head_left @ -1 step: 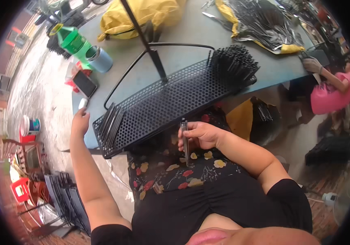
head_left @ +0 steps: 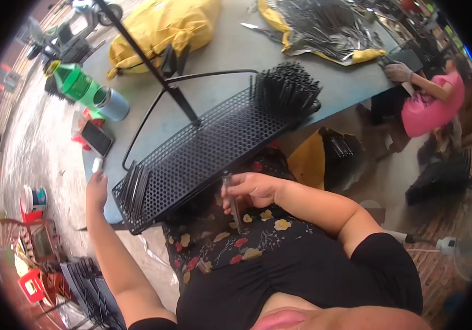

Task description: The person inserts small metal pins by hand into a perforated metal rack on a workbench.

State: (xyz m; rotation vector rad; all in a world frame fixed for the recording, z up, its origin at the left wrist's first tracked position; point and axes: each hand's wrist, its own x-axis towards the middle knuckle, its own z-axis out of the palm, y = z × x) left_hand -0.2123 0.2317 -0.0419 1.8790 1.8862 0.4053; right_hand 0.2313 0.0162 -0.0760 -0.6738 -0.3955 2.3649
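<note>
My right hand (head_left: 255, 191), in front of my flowered dress, closes around a slim bundle of thin dark metal strips (head_left: 235, 208), held upright beside the rack's near edge. At the table's left edge, the fingers of my left hand (head_left: 97, 190) are drawn together on a small white object (head_left: 97, 164), too small to name. A long black perforated metal rack (head_left: 192, 157) slants between my hands. Several thin dark strips (head_left: 132, 190) lie at its left end. A dense pile of black rods (head_left: 291, 91) fills its right end.
A phone (head_left: 97, 138), a blue cup (head_left: 112, 104) and a green bottle (head_left: 76, 85) stand at the left. Yellow sacks (head_left: 164, 33) and a sack of metal pieces (head_left: 329, 30) lie behind. A gloved person in pink (head_left: 434, 107) sits at right.
The whole scene has shifted left in the view, its middle and left parts also downward. Both hands keep the same grasp, and the rack's contents look the same.
</note>
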